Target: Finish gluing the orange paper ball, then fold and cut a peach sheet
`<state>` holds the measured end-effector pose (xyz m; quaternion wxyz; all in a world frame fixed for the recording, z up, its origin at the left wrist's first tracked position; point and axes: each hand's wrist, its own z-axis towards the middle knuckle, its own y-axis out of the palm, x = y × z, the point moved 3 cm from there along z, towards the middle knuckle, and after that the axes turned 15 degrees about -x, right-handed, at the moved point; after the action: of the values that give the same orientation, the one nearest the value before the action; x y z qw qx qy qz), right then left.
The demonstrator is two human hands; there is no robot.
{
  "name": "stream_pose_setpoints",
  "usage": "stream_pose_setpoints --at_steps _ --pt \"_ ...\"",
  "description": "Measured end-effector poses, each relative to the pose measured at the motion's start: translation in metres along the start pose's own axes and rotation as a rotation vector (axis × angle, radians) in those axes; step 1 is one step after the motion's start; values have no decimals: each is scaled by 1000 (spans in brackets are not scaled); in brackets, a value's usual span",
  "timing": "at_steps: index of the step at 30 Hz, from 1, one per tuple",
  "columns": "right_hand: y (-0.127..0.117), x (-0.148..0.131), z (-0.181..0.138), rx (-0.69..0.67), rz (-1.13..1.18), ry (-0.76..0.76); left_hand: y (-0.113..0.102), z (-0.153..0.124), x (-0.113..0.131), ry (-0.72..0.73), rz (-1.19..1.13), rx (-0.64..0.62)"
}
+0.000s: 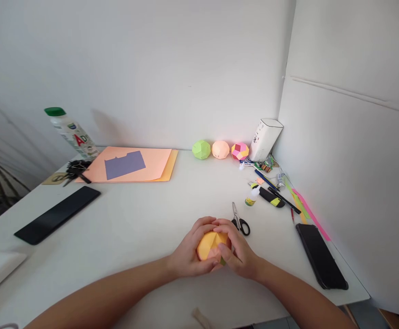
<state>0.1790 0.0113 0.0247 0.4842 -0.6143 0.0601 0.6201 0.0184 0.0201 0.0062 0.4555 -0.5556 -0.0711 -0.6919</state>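
An orange faceted paper ball (207, 244) with paler and green patches low on it is cupped between both hands above the near part of the table. My left hand (191, 250) wraps round its left side, with the thumb underneath. Round the right side curls my right hand (241, 254), its thumb pressed on the front face. The fingertips of both hands meet over the top. Black-handled scissors (243, 225) lie just behind my right hand. Farther back is a small glue bottle (252, 197) with a white nozzle.
Green (201, 150), peach (220, 149) and multicoloured (239, 151) paper balls line the back wall beside a white box (265, 139). A utility knife (271, 197), pens and a phone (321, 256) lie at right. Leftward are paper sheets (154, 167), a bottle (74, 135) and a black slab (57, 214).
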Motion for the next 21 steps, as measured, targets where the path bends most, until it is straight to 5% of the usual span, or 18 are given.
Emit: stream_pose_setpoints --at_steps 13,21 --pt "-1 -2 0 3 -24 14 2 -2 -5 70 15 16" --pt "-5 -4 1 -25 42 -39 3 -5 -2 121 223 39"
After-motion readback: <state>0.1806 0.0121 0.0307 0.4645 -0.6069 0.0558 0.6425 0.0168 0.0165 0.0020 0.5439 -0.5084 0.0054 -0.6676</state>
